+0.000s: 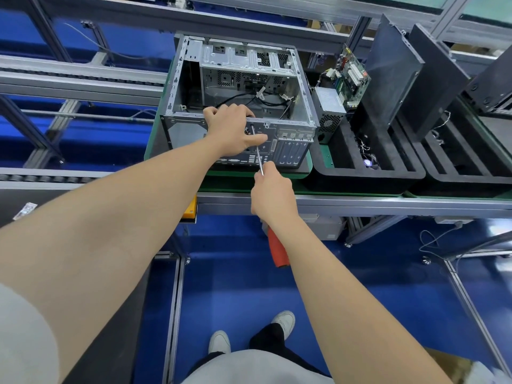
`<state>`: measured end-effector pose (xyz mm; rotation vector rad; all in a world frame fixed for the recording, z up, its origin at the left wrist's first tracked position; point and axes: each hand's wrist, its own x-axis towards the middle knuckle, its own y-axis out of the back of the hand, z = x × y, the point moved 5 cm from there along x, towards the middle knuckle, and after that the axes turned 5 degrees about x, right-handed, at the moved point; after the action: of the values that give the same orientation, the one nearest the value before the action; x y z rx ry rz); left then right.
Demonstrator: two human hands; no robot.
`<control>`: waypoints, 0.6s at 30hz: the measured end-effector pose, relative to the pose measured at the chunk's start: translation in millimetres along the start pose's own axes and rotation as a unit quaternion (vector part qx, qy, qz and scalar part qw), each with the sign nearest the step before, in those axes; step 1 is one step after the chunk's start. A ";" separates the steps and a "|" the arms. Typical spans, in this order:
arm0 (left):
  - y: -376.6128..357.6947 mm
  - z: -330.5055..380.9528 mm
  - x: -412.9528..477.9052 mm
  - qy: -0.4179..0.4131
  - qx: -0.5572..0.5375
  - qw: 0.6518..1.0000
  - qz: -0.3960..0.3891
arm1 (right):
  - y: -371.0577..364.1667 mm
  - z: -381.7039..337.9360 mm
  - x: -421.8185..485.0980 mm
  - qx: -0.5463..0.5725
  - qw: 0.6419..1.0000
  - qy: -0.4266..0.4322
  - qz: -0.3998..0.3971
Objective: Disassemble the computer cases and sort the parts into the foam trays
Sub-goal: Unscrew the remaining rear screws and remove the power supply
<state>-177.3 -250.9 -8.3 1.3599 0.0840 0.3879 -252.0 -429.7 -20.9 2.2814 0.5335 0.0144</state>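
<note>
An open grey computer case (302,103) lies on a green pallet (304,173), its rear panel facing me and loose black cables inside. My left hand (231,131) grips the top edge of the rear panel, fingers curled over the rim and thumb stretched along the panel. My right hand (273,194) holds a screwdriver (257,151) with a red handle; its metal shaft points up to the rear panel beside my left thumb. A black foam tray (360,173) to the right holds a power supply (329,112) and a motherboard (352,76) standing upright.
A black side panel (393,76) leans in the first tray. A second foam tray (471,178) with another panel (437,79) stands further right. Aluminium conveyor rails (83,79) run to the left. An orange block (191,209) sits at the bench edge. Blue floor lies below.
</note>
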 end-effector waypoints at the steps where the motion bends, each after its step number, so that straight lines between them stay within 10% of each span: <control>1: -0.7 -0.5 0.9 0.002 0.005 1.000 -0.001 | -2.2 1.9 -0.6 0.079 0.996 -0.029 -0.021; 5: -2.1 -2.6 4.6 0.008 0.003 1.000 -0.008 | -13.4 1.0 -4.9 0.490 0.851 -0.116 -0.149; 12: -0.3 -1.1 4.2 0.009 -0.010 1.000 -0.007 | -26.0 -20.6 -24.6 0.863 0.366 -0.176 -0.300; 14: 0.7 -1.4 4.0 0.009 -0.010 1.000 -0.007 | -24.4 -20.7 -21.4 0.861 0.384 -0.171 -0.285; 18: 1.2 -0.5 2.4 0.004 -0.011 1.000 -0.007 | -17.1 -5.5 -11.2 0.718 0.646 -0.148 -0.211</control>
<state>-175.5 -249.5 -6.8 1.3353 0.0945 0.3820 -269.4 -419.8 -27.3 3.3919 1.1293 -1.5071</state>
